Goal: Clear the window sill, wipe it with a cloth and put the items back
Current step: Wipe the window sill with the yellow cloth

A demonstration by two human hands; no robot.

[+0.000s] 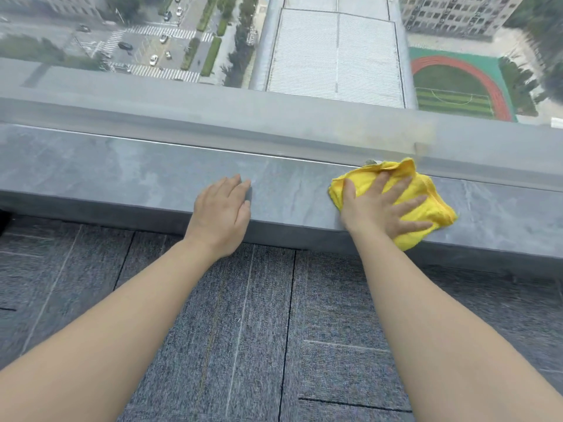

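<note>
— Grey stone window sill (pixel 137 175) is running across the view, above carpet (pixel 243 330)?
— Yes. Yellow cloth (pixel 426 205) is lying on it by the glass; right hand (pixel 377 208) is pressing it, fingers (pixel 408 205) spread flat.
— Left hand (pixel 221 211)?
— Resting loosely on the sill edge, holding nothing.

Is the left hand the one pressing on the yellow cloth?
No, the right hand presses the yellow cloth; the left hand rests on the bare sill.

The grey stone window sill (pixel 122 175) bears a crumpled yellow cloth (pixel 426 205) near the glass.
</note>
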